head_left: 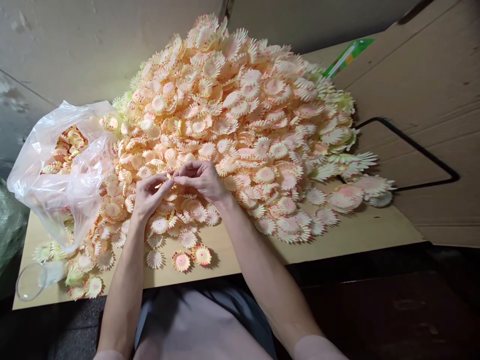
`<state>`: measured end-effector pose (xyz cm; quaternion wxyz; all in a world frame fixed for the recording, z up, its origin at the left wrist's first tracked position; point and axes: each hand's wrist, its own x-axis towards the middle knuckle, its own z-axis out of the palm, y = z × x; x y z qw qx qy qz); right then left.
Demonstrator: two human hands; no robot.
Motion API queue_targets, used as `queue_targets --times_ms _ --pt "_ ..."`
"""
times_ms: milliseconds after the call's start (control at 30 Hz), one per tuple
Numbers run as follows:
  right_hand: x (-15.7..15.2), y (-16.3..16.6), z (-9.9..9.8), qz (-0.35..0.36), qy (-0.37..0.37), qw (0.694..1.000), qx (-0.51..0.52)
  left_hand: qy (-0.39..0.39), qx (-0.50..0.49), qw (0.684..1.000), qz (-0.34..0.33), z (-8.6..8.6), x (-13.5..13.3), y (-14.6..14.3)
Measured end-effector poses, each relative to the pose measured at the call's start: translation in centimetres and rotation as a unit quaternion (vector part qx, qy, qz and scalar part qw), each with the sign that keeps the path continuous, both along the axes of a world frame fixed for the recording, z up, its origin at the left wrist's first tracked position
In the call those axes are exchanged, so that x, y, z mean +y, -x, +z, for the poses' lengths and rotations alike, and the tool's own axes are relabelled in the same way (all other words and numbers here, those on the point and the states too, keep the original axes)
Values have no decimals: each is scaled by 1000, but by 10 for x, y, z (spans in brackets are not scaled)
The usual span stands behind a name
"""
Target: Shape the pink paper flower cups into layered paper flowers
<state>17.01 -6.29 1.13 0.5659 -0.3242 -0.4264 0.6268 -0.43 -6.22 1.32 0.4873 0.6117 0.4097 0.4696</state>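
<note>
Left hand (148, 194) and right hand (204, 182) meet at pinched fingertips; whether they grip a piece cannot be told. Just beyond, the heap of flower pieces (240, 115) spreads left and right, much seemingly left loose; two red-edged flowers (202, 255) lie nearer, perhaps done, and the plastic bag (88, 187) at left holds more.

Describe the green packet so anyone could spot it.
Start at the mound of petal discs. Follow its upper right slope to a slim packet beside the cardboard. Its vivid green stands out against the pale discs and brown cardboard.
</note>
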Motion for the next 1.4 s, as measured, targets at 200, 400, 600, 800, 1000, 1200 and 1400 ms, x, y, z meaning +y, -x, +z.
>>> queue_targets --times_ms 200,400,600,800,1000,1200,1400 --pt "1 -1 -1 -19 -10 1000 -8 -4 5 1000 6 -3 2 4" --pt "2 -4 -1 -10 26 999 -20 -53 56 997 24 0 3 4" --pt "1 -5 4 -6 19 997 -72 -78 91 992 25 -1 4 5" --pt "-3 -3 8 6 -3 992 -122 -115 121 986 30 1 4 3" --pt "-4 -2 6 30 20 995 -94 -88 97 991 26 0 4 3" --pt "4 -7 -2 -50 -38 993 -99 -66 19 993 94 -5 8 7" --pt "6 3 -9 -218 -131 946 -199 -103 68 983 137 -3 8 1"
